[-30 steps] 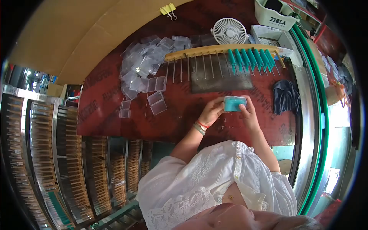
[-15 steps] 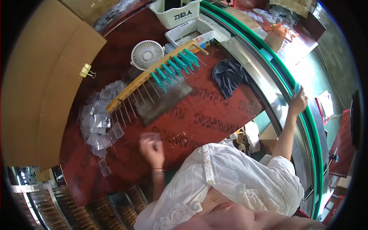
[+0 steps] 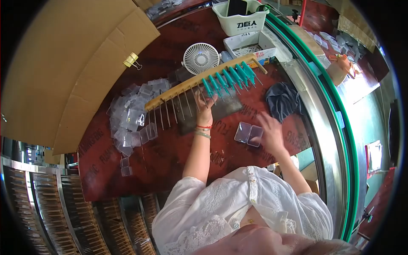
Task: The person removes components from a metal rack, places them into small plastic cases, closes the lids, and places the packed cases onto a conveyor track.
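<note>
An open clear plastic case (image 3: 248, 134) lies on the red table in front of me. My right hand (image 3: 270, 132) is just at its right side, fingers spread and somewhat blurred. Farther forward, my left hand (image 3: 205, 103) reaches up to the metal pins under the wooden bar (image 3: 193, 80), beside the teal pieces (image 3: 229, 80) that hang on its right half. Its fingers are partly hidden by the pins, and whether they grip a piece is unclear. Under the bar lies a dark flat plate (image 3: 229, 106).
Clear cases (image 3: 129, 114) are heaped at the left. Behind the bar stand a white fan (image 3: 201, 58), a white box (image 3: 250, 44) and a white basket (image 3: 240, 23). A dark cloth (image 3: 282, 102) lies right, beside the green-edged metal rail (image 3: 340, 123). Cardboard (image 3: 85, 63) rises at the left.
The right hand has come back from the green-edged rail, and the teal case it held is out of sight. A clear case now lies open on the table. The left hand has moved up to the pins.
</note>
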Action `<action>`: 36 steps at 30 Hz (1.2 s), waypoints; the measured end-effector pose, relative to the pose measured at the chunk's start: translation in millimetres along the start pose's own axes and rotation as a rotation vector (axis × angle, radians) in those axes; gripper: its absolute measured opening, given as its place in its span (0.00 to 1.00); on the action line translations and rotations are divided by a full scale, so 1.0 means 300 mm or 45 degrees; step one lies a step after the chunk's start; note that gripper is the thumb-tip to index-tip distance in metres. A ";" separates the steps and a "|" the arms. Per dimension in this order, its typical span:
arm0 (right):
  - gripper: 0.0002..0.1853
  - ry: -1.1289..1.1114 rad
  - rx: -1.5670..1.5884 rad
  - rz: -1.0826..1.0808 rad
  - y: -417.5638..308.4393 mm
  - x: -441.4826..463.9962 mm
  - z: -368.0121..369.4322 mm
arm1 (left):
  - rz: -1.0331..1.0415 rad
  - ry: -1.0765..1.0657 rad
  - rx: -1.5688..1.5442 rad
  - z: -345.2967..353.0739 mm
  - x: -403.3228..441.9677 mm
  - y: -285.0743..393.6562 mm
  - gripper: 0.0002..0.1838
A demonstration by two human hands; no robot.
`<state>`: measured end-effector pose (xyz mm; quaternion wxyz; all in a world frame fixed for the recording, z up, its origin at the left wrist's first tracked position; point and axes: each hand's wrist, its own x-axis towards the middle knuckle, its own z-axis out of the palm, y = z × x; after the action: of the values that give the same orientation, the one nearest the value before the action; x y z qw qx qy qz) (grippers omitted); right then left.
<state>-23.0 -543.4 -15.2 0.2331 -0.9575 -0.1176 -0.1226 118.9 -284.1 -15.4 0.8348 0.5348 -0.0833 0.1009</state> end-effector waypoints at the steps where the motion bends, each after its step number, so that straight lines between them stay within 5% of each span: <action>1: 0.50 -0.035 -0.061 -0.126 -0.034 0.019 0.051 | -0.003 0.002 0.005 -0.004 0.000 -0.007 0.29; 6: 0.43 -0.099 0.107 -0.029 -0.060 0.062 0.158 | 0.091 -0.066 0.267 0.034 -0.021 0.083 0.21; 9: 0.31 -0.110 0.314 0.384 -0.063 0.130 0.169 | -0.020 -0.093 0.330 0.017 -0.006 0.082 0.20; 11: 0.24 0.080 0.305 0.278 -0.013 0.184 0.256 | -0.020 -0.017 0.306 0.047 -0.051 0.078 0.20; 13: 0.17 -0.040 1.621 0.763 -0.022 0.238 0.291 | -0.075 0.061 0.179 0.104 -0.150 0.106 0.20; 15: 0.14 -0.105 1.629 0.752 -0.095 0.244 0.229 | 0.017 0.082 0.106 0.147 -0.256 0.084 0.19; 17: 0.14 -0.176 1.980 1.051 -0.149 0.242 0.219 | 0.041 0.098 0.091 0.164 -0.295 0.066 0.20; 20: 0.14 -0.144 2.097 1.076 -0.183 0.237 0.229 | -0.095 0.110 0.081 0.145 -0.297 0.033 0.27; 22: 0.14 -0.073 2.196 1.077 -0.186 0.244 0.221 | 0.169 -0.088 0.755 0.083 -0.291 -0.037 0.35; 25: 0.14 -0.136 2.070 1.101 -0.142 0.224 0.215 | 0.207 -0.422 0.917 0.054 -0.282 -0.034 0.47; 26: 0.14 -0.097 2.031 1.061 -0.125 0.213 0.233 | -0.163 -0.355 0.253 0.067 -0.285 -0.030 0.57; 27: 0.14 -0.055 1.992 1.015 -0.112 0.211 0.242 | -0.084 -0.258 0.426 0.003 -0.231 -0.090 0.55; 29: 0.14 -0.062 2.053 1.023 -0.107 0.200 0.242 | -0.234 0.096 0.103 0.030 -0.082 -0.008 0.46; 31: 0.14 -0.068 2.110 1.025 -0.095 0.190 0.243 | 0.126 -0.005 0.575 -0.008 0.040 -0.013 0.24; 36: 0.15 -0.080 1.975 0.977 -0.069 0.188 0.221 | 0.112 0.162 0.106 -0.031 0.119 -0.082 0.19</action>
<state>36.1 -484.5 -47.4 0.8424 -0.5046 0.1567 0.1060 160.1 -282.7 -32.1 0.8102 0.5574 -0.0491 0.1746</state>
